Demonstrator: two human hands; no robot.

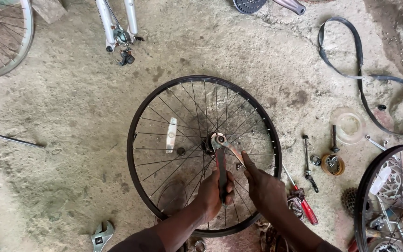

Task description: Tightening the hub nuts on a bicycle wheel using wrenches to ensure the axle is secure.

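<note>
Got the bare wheel [204, 156] lying flat on the concrete floor [71, 116], tire already off. My left hand [214, 192] is wrapped around one wrench [221, 172], my right hand [263, 185] grips a second wrench [232, 150], both on the hub [217, 139], so I'd say its nuts aren't sorted yet. The small round tin [333, 164] to the right holds some small metal bits.

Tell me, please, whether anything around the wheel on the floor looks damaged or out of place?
Nothing looks damaged. The wheel lies flat with even spokes; the left hand and right hand hold two wrenches at its hub. The only oddity: a loose inner tube sprawls twisted across the floor.
</note>
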